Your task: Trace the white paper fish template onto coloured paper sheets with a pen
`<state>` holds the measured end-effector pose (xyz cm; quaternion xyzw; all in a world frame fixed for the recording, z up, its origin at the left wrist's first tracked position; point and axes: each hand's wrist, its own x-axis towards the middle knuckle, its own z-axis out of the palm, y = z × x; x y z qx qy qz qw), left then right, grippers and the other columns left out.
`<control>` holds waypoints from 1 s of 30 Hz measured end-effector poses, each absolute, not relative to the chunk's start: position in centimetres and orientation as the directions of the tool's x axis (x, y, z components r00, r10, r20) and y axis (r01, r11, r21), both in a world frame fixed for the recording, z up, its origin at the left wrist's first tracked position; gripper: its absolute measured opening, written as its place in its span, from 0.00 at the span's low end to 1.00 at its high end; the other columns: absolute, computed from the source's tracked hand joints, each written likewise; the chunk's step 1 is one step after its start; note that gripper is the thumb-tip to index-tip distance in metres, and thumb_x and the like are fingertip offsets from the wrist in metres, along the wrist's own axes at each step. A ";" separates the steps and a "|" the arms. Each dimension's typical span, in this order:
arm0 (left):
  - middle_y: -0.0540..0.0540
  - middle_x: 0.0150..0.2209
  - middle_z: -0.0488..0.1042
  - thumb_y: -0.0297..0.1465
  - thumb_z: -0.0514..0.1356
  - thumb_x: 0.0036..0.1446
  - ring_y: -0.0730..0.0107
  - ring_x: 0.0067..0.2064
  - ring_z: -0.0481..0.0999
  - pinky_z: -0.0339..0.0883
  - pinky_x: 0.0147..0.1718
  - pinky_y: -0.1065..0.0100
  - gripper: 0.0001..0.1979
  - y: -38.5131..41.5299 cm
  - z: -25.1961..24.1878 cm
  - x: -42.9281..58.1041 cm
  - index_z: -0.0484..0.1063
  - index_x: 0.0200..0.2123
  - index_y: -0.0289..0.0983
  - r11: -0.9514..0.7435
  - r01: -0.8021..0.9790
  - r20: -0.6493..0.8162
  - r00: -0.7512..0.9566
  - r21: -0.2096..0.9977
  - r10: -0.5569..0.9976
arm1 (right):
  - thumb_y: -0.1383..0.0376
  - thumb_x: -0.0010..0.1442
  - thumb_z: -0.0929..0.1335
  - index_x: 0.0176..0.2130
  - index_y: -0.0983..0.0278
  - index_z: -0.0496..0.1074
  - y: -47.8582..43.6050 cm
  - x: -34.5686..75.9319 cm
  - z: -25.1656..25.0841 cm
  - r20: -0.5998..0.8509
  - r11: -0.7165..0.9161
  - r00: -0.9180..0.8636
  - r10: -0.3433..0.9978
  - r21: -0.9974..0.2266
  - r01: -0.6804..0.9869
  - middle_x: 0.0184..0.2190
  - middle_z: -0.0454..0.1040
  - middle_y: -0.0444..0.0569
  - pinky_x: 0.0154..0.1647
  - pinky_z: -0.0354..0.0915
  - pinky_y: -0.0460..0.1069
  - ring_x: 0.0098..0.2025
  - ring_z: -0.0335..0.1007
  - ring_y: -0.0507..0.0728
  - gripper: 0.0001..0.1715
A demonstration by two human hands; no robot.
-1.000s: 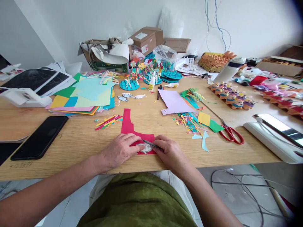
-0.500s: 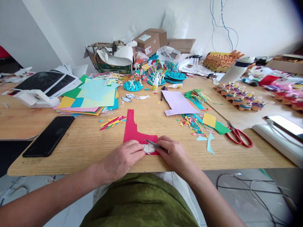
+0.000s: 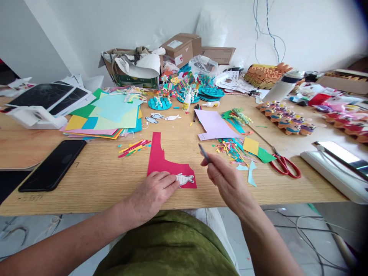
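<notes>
A red L-shaped sheet of paper [image 3: 161, 160] lies near the table's front edge. On its lower right part is a white fish cutout [image 3: 186, 179] with dark outlines, its tail pointing right. My left hand [image 3: 158, 191] lies flat over the red paper, fingertips pressing the left end of the cutout, which they partly hide. To the right of the paper, my right hand [image 3: 222, 176] is raised above the table, fingers closed round a dark pen [image 3: 204, 153] whose upper end points up and left.
Colored paper sheets [image 3: 115, 111] and a black phone [image 3: 54, 165] lie on the left. Paper strips [image 3: 134, 148] sit beyond my left hand. Purple paper [image 3: 215, 124], scraps and red-handled scissors [image 3: 284, 165] are on the right. Glue bottles [image 3: 186, 100] stand and lie behind.
My right hand has lifted off the red paper and moved right with the pen, uncovering the cutout's tail. My left hand remains on the paper. The view has shifted slightly.
</notes>
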<state>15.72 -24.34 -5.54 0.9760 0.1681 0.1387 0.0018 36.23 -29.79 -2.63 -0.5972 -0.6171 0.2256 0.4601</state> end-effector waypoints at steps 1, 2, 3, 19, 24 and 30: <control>0.43 0.43 0.71 0.25 0.45 0.63 0.63 0.43 0.68 0.65 0.39 0.60 0.13 -24.4 -5.6 15.7 0.66 0.46 0.33 -0.943 0.331 0.280 0.902 0.046 0.330 | 0.67 0.60 0.59 0.50 0.60 0.63 -29.9 36.4 -2.3 0.303 0.189 0.192 0.934 -0.871 0.454 0.31 0.67 0.46 0.24 0.62 0.46 0.25 0.62 0.49 0.18; 0.43 0.43 0.71 0.25 0.45 0.63 0.63 0.43 0.68 0.65 0.39 0.60 0.13 -24.4 -5.6 15.7 0.66 0.46 0.33 -0.941 0.334 0.286 0.899 0.044 0.333 | 0.68 0.59 0.59 0.53 0.57 0.59 -30.1 36.5 -2.1 0.298 0.200 0.234 0.925 -0.909 0.366 0.32 0.66 0.44 0.22 0.61 0.45 0.24 0.61 0.49 0.22; 0.43 0.43 0.71 0.24 0.45 0.62 0.63 0.43 0.68 0.65 0.39 0.60 0.13 -24.5 -5.6 15.7 0.66 0.45 0.33 -0.941 0.337 0.288 0.897 0.043 0.334 | 0.68 0.59 0.60 0.55 0.55 0.56 -30.2 36.5 -1.8 0.287 0.215 0.261 0.922 -0.938 0.272 0.32 0.66 0.44 0.20 0.60 0.44 0.23 0.62 0.48 0.24; 0.43 0.43 0.72 0.23 0.46 0.61 0.63 0.43 0.68 0.64 0.39 0.61 0.14 -24.9 -5.5 15.8 0.66 0.46 0.32 -0.932 0.361 0.302 0.887 0.020 0.350 | 0.64 0.51 0.68 0.33 0.61 0.68 -29.0 35.7 -3.6 0.116 0.126 0.103 0.988 -0.987 -0.099 0.27 0.67 0.43 0.30 0.60 0.46 0.28 0.62 0.50 0.06; 0.44 0.44 0.72 0.24 0.46 0.62 0.62 0.43 0.68 0.63 0.40 0.60 0.14 -25.2 -5.5 15.8 0.66 0.47 0.32 -0.924 0.381 0.328 0.872 0.010 0.363 | 0.64 0.56 0.62 0.30 0.63 0.67 -28.4 34.4 -3.7 0.099 0.094 0.057 0.993 -0.992 0.089 0.20 0.65 0.40 0.27 0.58 0.46 0.25 0.60 0.50 0.07; 0.43 0.44 0.72 0.23 0.45 0.61 0.63 0.44 0.69 0.62 0.44 0.60 0.15 -25.6 -5.7 15.6 0.65 0.48 0.31 -0.925 0.380 0.326 0.874 0.002 0.360 | 0.68 0.50 0.63 0.27 0.64 0.64 -27.6 33.8 -3.1 -0.017 -0.023 0.041 0.999 -0.987 0.159 0.18 0.64 0.39 0.22 0.56 0.44 0.21 0.58 0.49 0.01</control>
